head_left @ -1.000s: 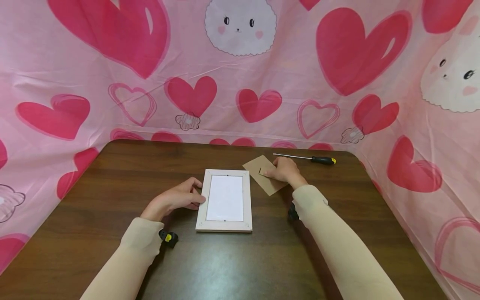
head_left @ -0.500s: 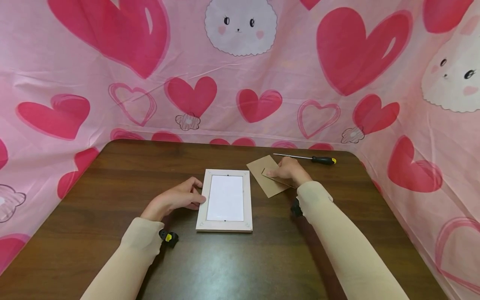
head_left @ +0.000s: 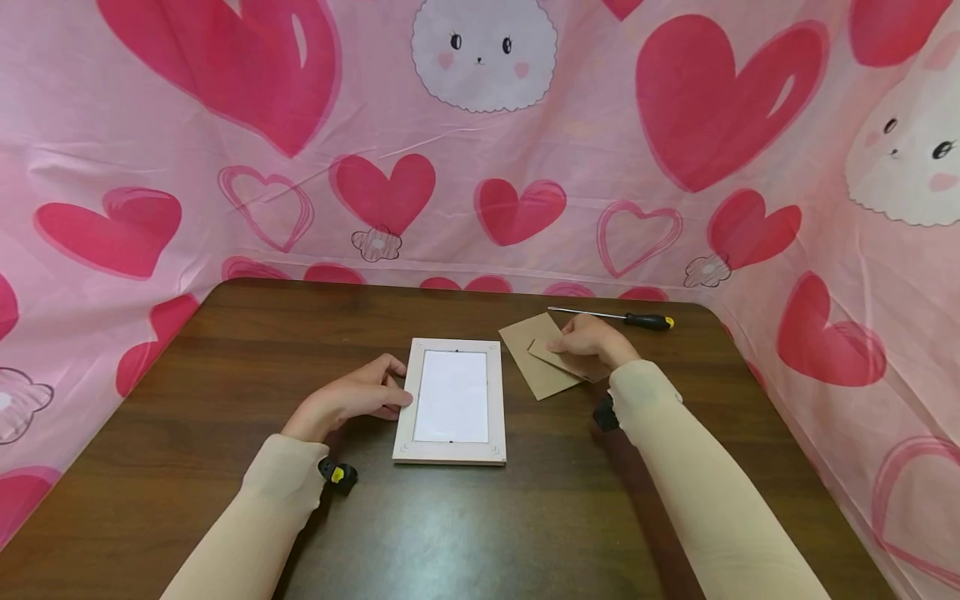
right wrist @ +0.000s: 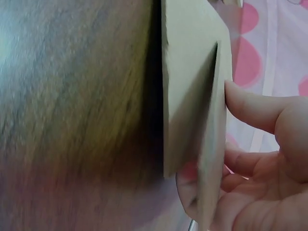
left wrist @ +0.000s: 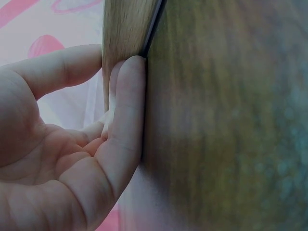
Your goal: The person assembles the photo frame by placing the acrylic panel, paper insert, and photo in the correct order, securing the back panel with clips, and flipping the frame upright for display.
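A white picture frame (head_left: 402, 417) with a pale inset lies on the dark wooden table. My left hand (head_left: 358, 393) holds its left edge, thumb on the top face; in the left wrist view the other fingertips (left wrist: 131, 67) press against its wooden side. To the right is a brown backing board (head_left: 522, 337) with a stand flap (head_left: 555, 357). My right hand (head_left: 588, 337) pinches that flap, which is tilted out from the board in the right wrist view. There the thumb (right wrist: 252, 103) is on the flap's outer face, and a fingertip shows between flap and board.
A screwdriver (head_left: 645, 321) with a black and yellow handle lies behind the right hand, near the table's (head_left: 337, 312) back edge. A pink cloth (head_left: 450, 133) printed with hearts hangs around the back and sides.
My right hand has drawn the backing board a little to the right, away from the picture frame, and its flap stands out more. The left hand and the frame have stayed put.
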`<control>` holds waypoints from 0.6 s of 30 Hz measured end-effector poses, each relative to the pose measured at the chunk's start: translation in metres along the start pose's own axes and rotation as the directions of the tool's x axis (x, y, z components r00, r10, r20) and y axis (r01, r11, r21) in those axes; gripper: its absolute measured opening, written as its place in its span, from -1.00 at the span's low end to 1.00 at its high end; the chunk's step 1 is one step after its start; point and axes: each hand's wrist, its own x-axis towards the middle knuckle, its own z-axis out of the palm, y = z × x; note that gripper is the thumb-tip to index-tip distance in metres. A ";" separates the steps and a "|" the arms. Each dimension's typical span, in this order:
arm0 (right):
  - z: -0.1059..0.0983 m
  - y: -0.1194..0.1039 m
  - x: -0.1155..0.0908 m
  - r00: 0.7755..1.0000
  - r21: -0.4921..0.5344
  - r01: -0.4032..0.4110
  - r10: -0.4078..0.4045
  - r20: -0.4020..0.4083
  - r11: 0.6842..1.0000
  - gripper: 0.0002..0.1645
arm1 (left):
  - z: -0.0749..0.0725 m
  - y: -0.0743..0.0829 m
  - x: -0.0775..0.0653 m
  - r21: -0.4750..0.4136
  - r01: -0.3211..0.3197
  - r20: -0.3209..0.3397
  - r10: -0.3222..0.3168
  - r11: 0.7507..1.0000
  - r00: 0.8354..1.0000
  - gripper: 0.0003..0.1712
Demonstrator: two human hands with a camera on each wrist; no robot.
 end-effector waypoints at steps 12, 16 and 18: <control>-0.009 0.016 -0.003 0.989 0.209 -0.059 0.029 0.143 0.976 -0.72 | 0.001 0.001 -0.001 0.011 -0.006 0.009 0.006 1.000 1.000 -0.37; -0.009 0.020 -0.003 0.989 0.244 -0.063 0.027 0.148 0.968 -0.73 | 0.000 0.001 -0.001 0.011 -0.005 0.003 0.005 1.000 1.000 -0.36; -0.008 0.022 -0.002 0.989 0.260 -0.065 0.027 0.147 0.963 -0.73 | 0.001 0.001 -0.001 0.005 0.000 -0.004 0.000 1.000 1.000 -0.36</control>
